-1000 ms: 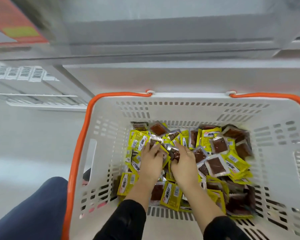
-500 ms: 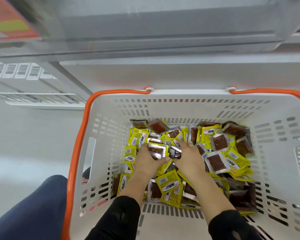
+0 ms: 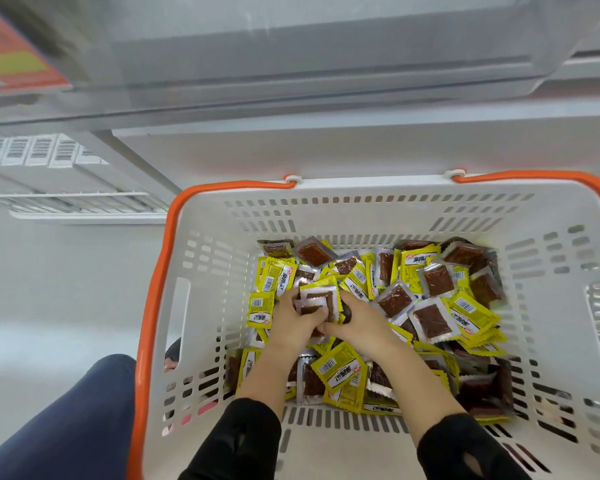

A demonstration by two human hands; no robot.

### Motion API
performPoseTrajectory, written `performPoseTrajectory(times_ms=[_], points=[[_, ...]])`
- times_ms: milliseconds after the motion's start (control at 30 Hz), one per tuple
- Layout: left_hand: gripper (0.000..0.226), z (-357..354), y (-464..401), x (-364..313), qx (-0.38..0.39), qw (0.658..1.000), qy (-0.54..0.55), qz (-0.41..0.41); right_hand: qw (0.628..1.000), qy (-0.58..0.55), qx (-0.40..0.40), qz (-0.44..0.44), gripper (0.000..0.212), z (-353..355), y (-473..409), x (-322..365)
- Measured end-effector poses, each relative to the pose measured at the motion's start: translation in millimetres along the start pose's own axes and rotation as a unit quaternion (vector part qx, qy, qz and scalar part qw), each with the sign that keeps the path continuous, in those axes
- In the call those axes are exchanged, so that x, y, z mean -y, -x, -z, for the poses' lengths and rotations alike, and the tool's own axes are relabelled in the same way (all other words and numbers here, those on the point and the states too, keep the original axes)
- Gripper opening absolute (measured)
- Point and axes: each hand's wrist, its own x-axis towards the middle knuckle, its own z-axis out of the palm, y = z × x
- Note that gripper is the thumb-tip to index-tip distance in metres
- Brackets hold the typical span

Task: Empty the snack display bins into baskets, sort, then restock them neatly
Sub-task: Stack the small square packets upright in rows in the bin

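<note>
A white basket [image 3: 208, 258] with an orange rim holds a loose heap of small snack packets [image 3: 430, 306], yellow-backed with clear fronts showing brown contents. Both hands are inside the basket, over the left half of the heap. My left hand [image 3: 293, 322] grips a small stack of packets [image 3: 317, 297] held clear-side up. My right hand [image 3: 359, 318] closes round the same stack from the right, its thumb meeting the left hand's fingers. Packets under the hands and forearms are hidden.
A grey display bin or shelf front [image 3: 291, 57] hangs over the basket's far side. Shelf rails with barcode price tags [image 3: 32, 150] run at the left. A knee in dark blue trousers [image 3: 66, 420] is at the lower left, beside the basket on a pale floor.
The hands went from lying flat on the heap to drawing together and gathering a stack of packets, now lifted slightly between them. The camera view has tipped a little.
</note>
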Motion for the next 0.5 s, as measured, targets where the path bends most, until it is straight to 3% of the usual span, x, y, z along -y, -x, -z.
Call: performPoseTrajectory(times_ms=[100, 233, 333, 400, 500], points=[[0.09, -2.7, 4.3, -4.0, -0.02, 0.997, -0.067, -0.043, 1.0, -0.007, 0.015, -0.026, 0.071, 0.7, -1.4, -2.8], [0.098, -0.5, 4.2, -6.9, -0.002, 0.996, -0.079, -0.051, 0.998, -0.046, 0.03, -0.038, 0.076, 9.0, -2.3, -7.8], [0.094, -1.2, 2.5, -13.7, 0.01, 0.994, -0.101, -0.038, 0.995, -0.08, 0.025, -0.053, 0.076, 18.0, -2.7, -8.9], [0.093, -2.0, 7.7, -24.2, 0.022, 0.998, -0.057, -0.031, 0.987, -0.149, 0.017, -0.064, 0.073, 25.4, 2.0, -4.6], [0.055, 1.3, 23.8, -44.8, 0.011, 0.997, 0.015, -0.068, 0.97, -0.236, -0.015, -0.052, 0.053, 33.5, 21.7, 7.7]])
